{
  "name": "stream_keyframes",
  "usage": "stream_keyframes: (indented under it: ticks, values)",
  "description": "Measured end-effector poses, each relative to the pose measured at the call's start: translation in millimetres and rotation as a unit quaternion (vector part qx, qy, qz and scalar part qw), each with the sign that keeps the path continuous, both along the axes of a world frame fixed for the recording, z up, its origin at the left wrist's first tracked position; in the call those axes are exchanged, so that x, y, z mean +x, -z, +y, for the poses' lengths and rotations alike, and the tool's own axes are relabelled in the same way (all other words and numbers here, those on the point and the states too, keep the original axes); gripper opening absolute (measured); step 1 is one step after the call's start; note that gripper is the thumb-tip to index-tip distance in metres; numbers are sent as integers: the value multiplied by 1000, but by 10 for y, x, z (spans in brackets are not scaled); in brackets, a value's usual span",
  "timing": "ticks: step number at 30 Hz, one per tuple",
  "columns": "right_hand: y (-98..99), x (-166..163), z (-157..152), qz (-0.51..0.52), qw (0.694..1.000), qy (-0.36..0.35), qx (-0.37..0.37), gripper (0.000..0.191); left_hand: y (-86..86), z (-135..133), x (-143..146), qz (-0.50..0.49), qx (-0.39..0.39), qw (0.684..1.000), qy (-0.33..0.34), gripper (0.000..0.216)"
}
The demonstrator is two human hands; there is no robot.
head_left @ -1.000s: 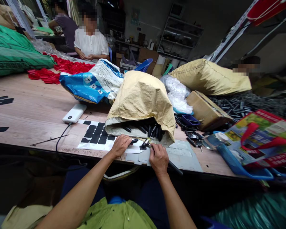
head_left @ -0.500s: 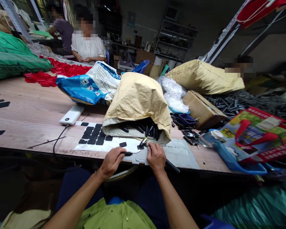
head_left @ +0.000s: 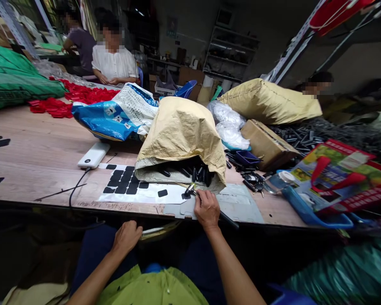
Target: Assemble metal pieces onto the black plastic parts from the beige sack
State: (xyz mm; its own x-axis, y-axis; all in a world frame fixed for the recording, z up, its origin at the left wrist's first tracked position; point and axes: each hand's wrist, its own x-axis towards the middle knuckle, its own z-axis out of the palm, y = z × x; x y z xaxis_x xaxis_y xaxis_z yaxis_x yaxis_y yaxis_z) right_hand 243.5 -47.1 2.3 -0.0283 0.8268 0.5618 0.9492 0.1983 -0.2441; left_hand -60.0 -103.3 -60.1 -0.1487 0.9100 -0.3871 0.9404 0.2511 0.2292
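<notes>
Gripping a hammer (head_left: 189,189) with our right hand (head_left: 207,209) at the table's (head_left: 21,178) front edge, our left hand (head_left: 126,238) below, its hold unclear, we have pads (head_left: 124,184) and tubes (head_left: 201,175) remaining.

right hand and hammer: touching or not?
Touching. The head view shows the right hand closed around the hammer, its metal head sticking out on one side of the fist and its black handle end on the other.
</notes>
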Motion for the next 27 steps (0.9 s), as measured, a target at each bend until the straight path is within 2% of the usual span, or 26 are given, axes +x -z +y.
stream_keyframes:
  ticks: [3, 5, 7, 9, 11, 12, 14, 16, 18, 22, 24, 27]
  values:
    - [2, -2, -2, -1, 1000, 4, -3, 22, -216, -74, 45, 5, 26, 997, 66, 28]
    - [4, -3, -1, -2, 1000, 7, -7, 21, -432, -113, 94, -48, 64, 990, 120, 26]
    - [7, -5, 0, -3, 1000, 10, -8, 21, -681, -49, 165, -121, 97, 977, 144, 27]
    - [8, -7, 1, -3, 1000, 11, -6, 21, -904, 178, 247, -148, 148, 969, 134, 29]
    - [7, -7, -1, -1, 1000, 10, -3, 21, -1039, 556, 322, -147, 245, 948, 138, 28]
    - [6, -6, -2, 1, 1000, 9, -3, 21, -1065, 777, 353, -136, 287, 937, 146, 29]
    - [7, -2, -5, 5, 1000, 7, -4, 22, -1047, 1216, 398, -109, 317, 928, 166, 31]
    - [10, 3, -6, 9, 1000, 4, -5, 22, -978, 1570, 425, -94, 309, 928, 184, 30]
    - [15, 7, -6, 11, 1000, 3, -5, 22, -915, 1791, 439, -79, 291, 931, 203, 24]
    - [18, 3, -8, 14, 1000, 7, -7, 21, -926, 1877, 449, -36, 282, 932, 226, 14]
    - [13, -4, -10, 13, 1000, 11, -9, 21, -985, 1800, 468, -35, 275, 932, 235, 15]
    - [10, -10, -11, 10, 1000, 14, -13, 21, -1040, 1598, 542, -84, 257, 929, 253, 16]
